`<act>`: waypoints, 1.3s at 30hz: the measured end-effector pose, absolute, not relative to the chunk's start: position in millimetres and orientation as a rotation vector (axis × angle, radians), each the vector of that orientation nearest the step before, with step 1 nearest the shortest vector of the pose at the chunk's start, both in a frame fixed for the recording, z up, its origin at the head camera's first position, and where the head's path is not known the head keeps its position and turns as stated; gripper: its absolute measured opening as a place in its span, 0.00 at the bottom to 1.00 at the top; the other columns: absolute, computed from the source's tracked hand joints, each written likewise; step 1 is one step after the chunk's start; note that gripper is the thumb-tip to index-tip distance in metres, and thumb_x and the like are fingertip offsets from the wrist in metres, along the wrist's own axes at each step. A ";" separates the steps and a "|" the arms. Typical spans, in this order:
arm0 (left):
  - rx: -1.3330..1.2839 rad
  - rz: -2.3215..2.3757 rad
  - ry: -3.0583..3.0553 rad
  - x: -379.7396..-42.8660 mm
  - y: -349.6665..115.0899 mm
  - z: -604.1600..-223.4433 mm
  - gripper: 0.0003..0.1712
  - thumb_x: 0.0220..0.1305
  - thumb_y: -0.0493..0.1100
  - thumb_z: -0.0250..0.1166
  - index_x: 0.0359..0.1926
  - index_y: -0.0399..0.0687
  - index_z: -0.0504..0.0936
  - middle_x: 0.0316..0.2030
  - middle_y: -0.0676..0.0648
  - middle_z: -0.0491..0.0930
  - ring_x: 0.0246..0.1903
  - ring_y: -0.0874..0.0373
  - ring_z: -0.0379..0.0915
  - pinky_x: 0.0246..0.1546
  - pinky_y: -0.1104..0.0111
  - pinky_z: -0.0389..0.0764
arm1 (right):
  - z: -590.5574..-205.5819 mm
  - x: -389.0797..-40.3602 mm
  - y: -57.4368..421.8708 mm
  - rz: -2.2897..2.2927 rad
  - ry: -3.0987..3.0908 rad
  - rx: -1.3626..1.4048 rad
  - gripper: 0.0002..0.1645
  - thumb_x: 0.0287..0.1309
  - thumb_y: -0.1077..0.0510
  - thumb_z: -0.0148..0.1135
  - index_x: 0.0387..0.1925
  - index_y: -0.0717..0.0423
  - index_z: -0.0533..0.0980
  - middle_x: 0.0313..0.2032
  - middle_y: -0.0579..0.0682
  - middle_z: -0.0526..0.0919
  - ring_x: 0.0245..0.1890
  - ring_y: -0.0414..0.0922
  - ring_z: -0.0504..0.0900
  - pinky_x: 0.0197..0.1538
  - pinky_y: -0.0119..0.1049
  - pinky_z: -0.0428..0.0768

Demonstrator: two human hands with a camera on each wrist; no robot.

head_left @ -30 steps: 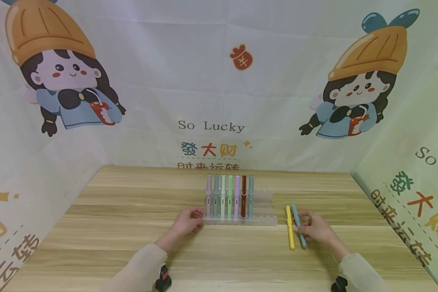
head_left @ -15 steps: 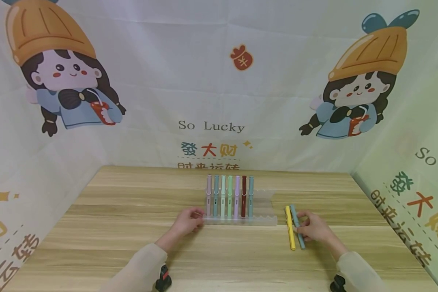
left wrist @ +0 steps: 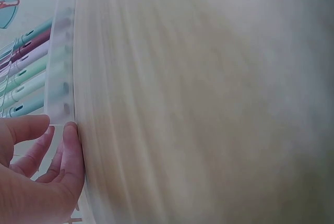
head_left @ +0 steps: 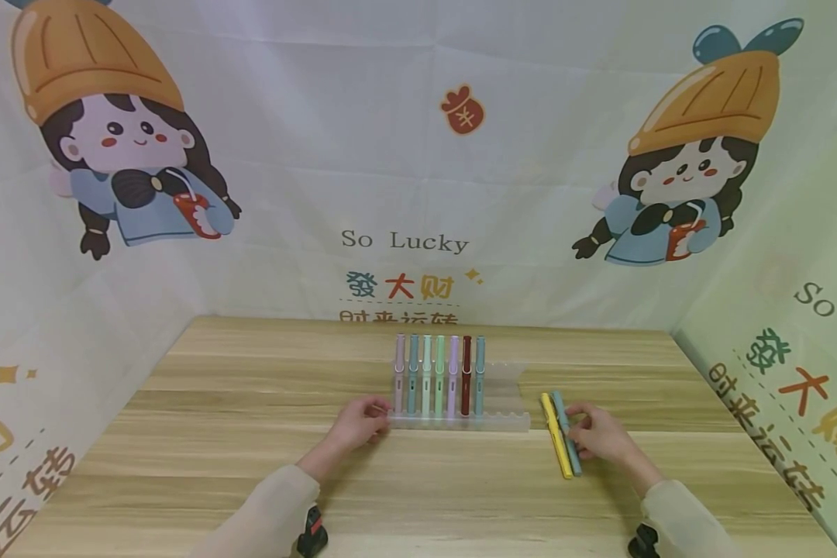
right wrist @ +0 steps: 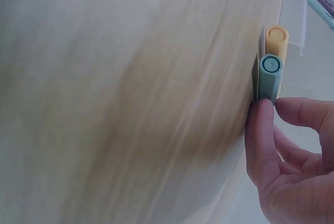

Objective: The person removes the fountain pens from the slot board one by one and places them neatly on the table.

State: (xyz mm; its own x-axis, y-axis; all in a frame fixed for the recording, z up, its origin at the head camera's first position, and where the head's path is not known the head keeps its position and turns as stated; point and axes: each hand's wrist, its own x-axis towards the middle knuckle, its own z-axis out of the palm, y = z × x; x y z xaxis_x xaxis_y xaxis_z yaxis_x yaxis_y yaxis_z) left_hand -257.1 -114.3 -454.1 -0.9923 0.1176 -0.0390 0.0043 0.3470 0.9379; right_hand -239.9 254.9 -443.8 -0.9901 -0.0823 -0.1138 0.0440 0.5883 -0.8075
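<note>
At the left end of a clear pen rack (head_left: 509, 422), my left hand (head_left: 358, 422) pinches its corner between thumb and fingers. Several capped pens stand side by side in the rack's left part, among them a dark red pen (head_left: 466, 376) and a purple pen (head_left: 453, 376). To the right of the rack, my right hand (head_left: 603, 438) holds a blue-green pen (head_left: 558, 404) with thumb and index finger at its side. A yellow pen (head_left: 555, 434) lies along the left of it, the two close together and slanted. Their round ends face the right wrist view, the blue-green pen (right wrist: 270, 78) nearer.
Both pens and the rack are on a wooden table (head_left: 251, 387). A printed cloth (head_left: 307, 155) rises behind the table and along both sides. The rack's right-hand slots hold no pens.
The blue-green pen's top has shifted slightly left with my right hand. The yellow pen has turned, its top end going left and its near end right. My left hand stays at the rack.
</note>
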 end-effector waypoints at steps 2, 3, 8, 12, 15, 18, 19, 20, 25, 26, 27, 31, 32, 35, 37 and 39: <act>0.105 1.738 2.497 -257.1 -114.0 -454.0 0.09 0.52 0.26 0.55 0.37 0.30 0.74 0.25 0.44 0.75 0.23 0.55 0.72 0.21 0.65 0.76 | -444.2 -240.2 254.8 -1.365 2.674 -0.034 0.22 0.50 0.70 0.52 0.49 0.71 0.64 0.29 0.57 0.73 0.23 0.45 0.75 0.26 0.38 0.78; 0.103 1.739 2.498 -257.1 -113.9 -454.0 0.09 0.52 0.26 0.55 0.37 0.30 0.74 0.25 0.44 0.75 0.23 0.55 0.72 0.21 0.65 0.76 | -444.2 -240.2 254.8 -1.364 2.673 -0.035 0.22 0.50 0.70 0.52 0.50 0.71 0.64 0.29 0.57 0.73 0.23 0.45 0.75 0.26 0.38 0.78; 0.091 1.740 2.511 -257.8 -113.5 -454.7 0.09 0.52 0.26 0.56 0.37 0.30 0.74 0.24 0.45 0.74 0.22 0.55 0.72 0.21 0.66 0.76 | -444.5 -240.4 255.1 -1.366 2.675 -0.036 0.22 0.50 0.70 0.53 0.49 0.70 0.64 0.29 0.57 0.73 0.23 0.46 0.75 0.26 0.39 0.78; 0.097 1.733 2.512 -257.9 -113.6 -454.8 0.09 0.52 0.26 0.56 0.37 0.31 0.74 0.24 0.45 0.74 0.23 0.55 0.72 0.21 0.66 0.76 | -444.4 -240.2 255.6 -1.363 2.682 -0.051 0.22 0.49 0.70 0.53 0.49 0.71 0.64 0.28 0.57 0.73 0.23 0.46 0.75 0.25 0.39 0.77; 0.104 1.732 2.508 -257.4 -113.7 -454.3 0.09 0.53 0.26 0.56 0.38 0.30 0.74 0.25 0.44 0.75 0.23 0.55 0.72 0.21 0.65 0.76 | -443.6 -239.5 256.1 -1.359 2.686 -0.067 0.22 0.49 0.70 0.53 0.49 0.71 0.64 0.28 0.57 0.72 0.23 0.46 0.75 0.25 0.39 0.77; 0.096 1.729 2.512 -257.5 -113.5 -454.4 0.09 0.53 0.26 0.56 0.37 0.31 0.74 0.25 0.44 0.74 0.23 0.55 0.72 0.21 0.65 0.76 | -443.5 -238.9 256.7 -1.353 2.686 -0.074 0.22 0.50 0.70 0.53 0.49 0.71 0.65 0.29 0.57 0.72 0.24 0.46 0.75 0.25 0.40 0.77; 0.093 1.730 2.513 -257.5 -113.4 -454.4 0.09 0.52 0.26 0.56 0.37 0.31 0.74 0.25 0.44 0.74 0.23 0.55 0.72 0.21 0.65 0.76 | -443.6 -239.0 256.9 -1.351 2.686 -0.079 0.22 0.50 0.69 0.53 0.49 0.71 0.64 0.29 0.57 0.73 0.24 0.46 0.75 0.25 0.40 0.77; 0.089 1.731 2.514 -257.5 -113.3 -454.4 0.09 0.52 0.26 0.57 0.37 0.31 0.74 0.25 0.44 0.74 0.23 0.55 0.72 0.21 0.65 0.76 | -443.7 -238.9 257.0 -1.350 2.687 -0.080 0.22 0.50 0.69 0.53 0.49 0.71 0.65 0.29 0.57 0.73 0.24 0.46 0.75 0.25 0.40 0.77; 0.096 1.729 2.511 -257.0 -113.5 -454.0 0.09 0.52 0.26 0.56 0.37 0.30 0.74 0.25 0.44 0.74 0.23 0.55 0.72 0.21 0.65 0.76 | -443.9 -238.9 257.2 -1.346 2.692 -0.077 0.22 0.51 0.68 0.53 0.49 0.71 0.65 0.29 0.57 0.73 0.24 0.46 0.75 0.25 0.40 0.77; 0.099 1.728 2.508 -256.8 -113.5 -453.7 0.09 0.52 0.26 0.56 0.37 0.30 0.74 0.25 0.44 0.74 0.23 0.55 0.72 0.21 0.65 0.76 | -443.6 -238.7 257.0 -1.349 2.693 -0.065 0.22 0.51 0.68 0.53 0.49 0.71 0.65 0.29 0.57 0.73 0.24 0.46 0.75 0.26 0.39 0.77; 0.103 1.726 2.504 -256.7 -113.6 -453.5 0.09 0.53 0.26 0.56 0.38 0.30 0.74 0.25 0.44 0.74 0.23 0.55 0.72 0.22 0.65 0.76 | -443.3 -238.6 256.8 -1.354 2.693 -0.056 0.22 0.51 0.68 0.53 0.49 0.71 0.65 0.29 0.57 0.73 0.24 0.46 0.75 0.26 0.39 0.77; 0.110 1.715 2.504 -257.4 -113.8 -453.7 0.09 0.52 0.26 0.56 0.38 0.30 0.74 0.25 0.44 0.74 0.23 0.55 0.72 0.22 0.66 0.76 | -441.1 -238.9 255.3 -1.395 2.707 -0.023 0.21 0.52 0.66 0.53 0.49 0.70 0.66 0.30 0.57 0.73 0.24 0.45 0.75 0.26 0.37 0.77; 0.110 1.715 2.504 -257.8 -113.9 -453.7 0.09 0.53 0.26 0.56 0.38 0.30 0.74 0.25 0.45 0.74 0.23 0.55 0.71 0.22 0.66 0.76 | -440.4 -239.4 254.7 -1.408 2.714 -0.027 0.20 0.53 0.66 0.53 0.49 0.70 0.66 0.30 0.57 0.73 0.24 0.45 0.75 0.26 0.37 0.77; 0.106 1.711 2.517 -259.0 -114.0 -454.8 0.09 0.52 0.26 0.56 0.37 0.31 0.74 0.25 0.45 0.74 0.23 0.56 0.71 0.21 0.67 0.76 | -438.1 -240.9 250.9 -1.446 2.762 -0.087 0.20 0.54 0.66 0.52 0.49 0.70 0.67 0.30 0.57 0.74 0.23 0.45 0.74 0.24 0.35 0.76; 0.099 1.713 2.514 -259.6 -114.2 -455.1 0.09 0.52 0.26 0.56 0.37 0.31 0.74 0.25 0.45 0.74 0.23 0.56 0.71 0.22 0.67 0.75 | -437.4 -242.8 246.5 -1.481 2.790 -0.130 0.19 0.54 0.66 0.52 0.48 0.70 0.68 0.30 0.57 0.75 0.24 0.45 0.74 0.24 0.34 0.76; 0.099 1.712 2.512 -260.1 -114.4 -455.8 0.09 0.52 0.26 0.56 0.37 0.31 0.74 0.25 0.45 0.74 0.23 0.56 0.71 0.22 0.67 0.75 | -437.7 -245.0 240.8 -1.538 2.797 -0.175 0.18 0.54 0.66 0.52 0.48 0.71 0.69 0.30 0.57 0.76 0.24 0.47 0.75 0.24 0.34 0.76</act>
State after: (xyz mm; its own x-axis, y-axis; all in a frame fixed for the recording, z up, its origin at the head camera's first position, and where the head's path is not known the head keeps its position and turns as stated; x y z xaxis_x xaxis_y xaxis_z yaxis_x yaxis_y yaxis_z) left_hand -260.1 -114.4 -455.8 -0.9929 0.1098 -0.0455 -0.0022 0.3659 0.9307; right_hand -245.0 240.8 -437.7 -0.9925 -0.0693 0.1007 -0.1222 0.5315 -0.8382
